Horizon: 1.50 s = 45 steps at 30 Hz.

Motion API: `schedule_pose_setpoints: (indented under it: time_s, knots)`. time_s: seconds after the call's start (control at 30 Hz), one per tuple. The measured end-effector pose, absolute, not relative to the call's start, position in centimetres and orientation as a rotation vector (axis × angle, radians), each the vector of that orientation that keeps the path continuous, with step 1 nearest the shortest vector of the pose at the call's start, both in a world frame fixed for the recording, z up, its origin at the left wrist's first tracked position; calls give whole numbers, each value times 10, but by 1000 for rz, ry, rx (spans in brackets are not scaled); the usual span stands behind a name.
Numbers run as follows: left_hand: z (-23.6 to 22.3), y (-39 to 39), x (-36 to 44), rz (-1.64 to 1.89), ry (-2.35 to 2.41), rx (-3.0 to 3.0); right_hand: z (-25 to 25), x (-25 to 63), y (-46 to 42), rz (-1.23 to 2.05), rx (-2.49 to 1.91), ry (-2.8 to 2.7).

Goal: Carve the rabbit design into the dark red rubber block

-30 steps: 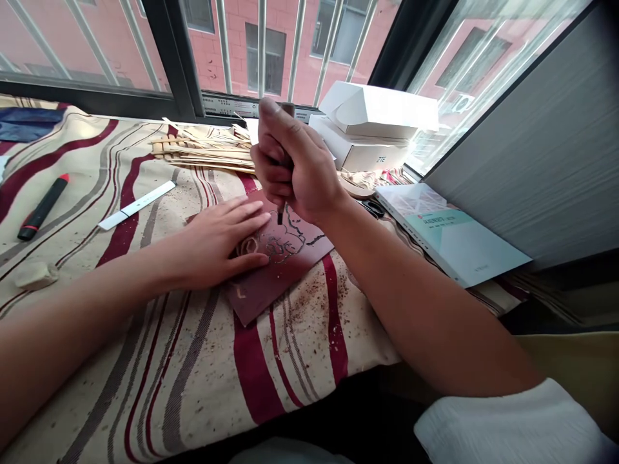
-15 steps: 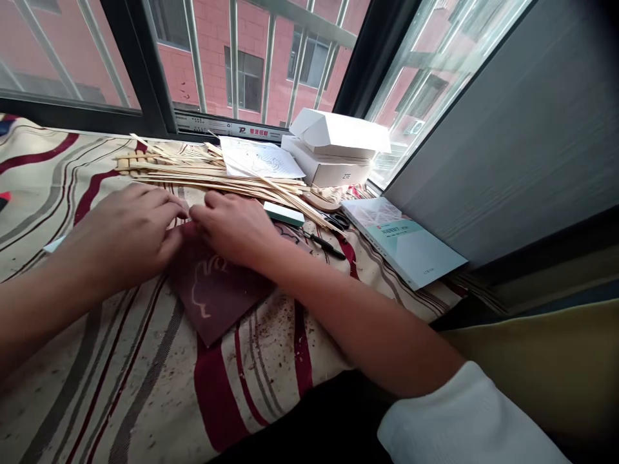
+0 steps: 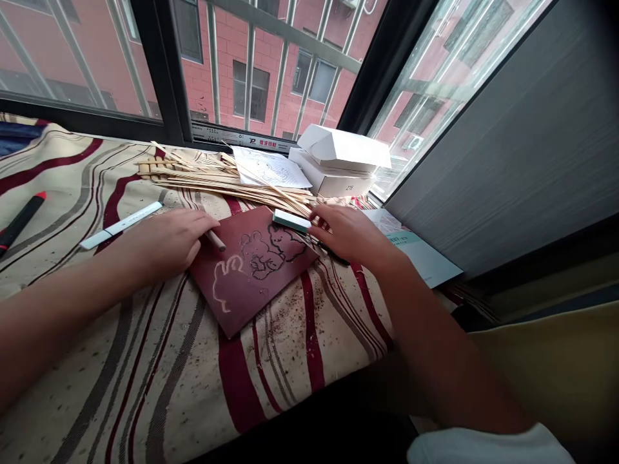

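A dark red carving board (image 3: pixel 251 274) lies on the striped cloth, with bear outlines cut into it. My left hand (image 3: pixel 162 243) rests at the board's left edge, closed round a carving tool whose wooden handle (image 3: pixel 215 241) pokes out over the board. My right hand (image 3: pixel 352 235) lies at the board's right corner, fingers stretched out flat and holding nothing. Its fingertips are next to a small green-and-white block (image 3: pixel 291 221) and over a thin black tool (image 3: pixel 338 259).
Bamboo strips (image 3: pixel 213 179) and a sketch sheet (image 3: pixel 268 167) lie behind the board, with stacked white boxes (image 3: pixel 341 161) at the window. A book (image 3: pixel 420 254) lies to the right, a white ruler (image 3: pixel 120 224) and a red-black marker (image 3: pixel 19 222) to the left. Shavings litter the cloth (image 3: pixel 145 361).
My right hand gripped the tool upright on the board, with the left flat on it. Now the tool is in my left hand, the board has turned, and my right hand has moved right.
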<state>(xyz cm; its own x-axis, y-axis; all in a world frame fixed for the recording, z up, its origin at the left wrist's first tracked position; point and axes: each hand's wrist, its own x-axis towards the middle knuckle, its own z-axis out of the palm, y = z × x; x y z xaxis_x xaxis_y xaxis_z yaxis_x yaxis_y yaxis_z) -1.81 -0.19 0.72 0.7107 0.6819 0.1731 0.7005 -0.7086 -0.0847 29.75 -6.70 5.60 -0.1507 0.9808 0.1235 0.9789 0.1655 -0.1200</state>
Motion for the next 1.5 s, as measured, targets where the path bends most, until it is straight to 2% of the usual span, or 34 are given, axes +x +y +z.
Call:
schedule_pose_setpoints:
  time_s: [0.23, 0.67, 0.83, 0.93, 1.07, 1.5]
  knots:
    - [1, 6, -19, -214, -1019, -2757, 3, 338, -85, 1, -1890, -2189]
    - [-7, 7, -19, -268, -1049, -2837, 2, 351, -125, -75, -1632, -1994]
    - [-4, 6, -17, -218, -1085, -2809, 12, 330, -169, 136, -1540, -1950]
    - [3, 1, -13, -145, -1106, -2829, 6, 305, -182, 220, -1509, -2022]
    - [11, -7, -9, -193, -1070, -2859, -6, 280, -181, 148, -1374, -2209]
    - [17, -13, -2, -98, -1120, -2856, -7, 274, -178, 100, -1278, -2325]
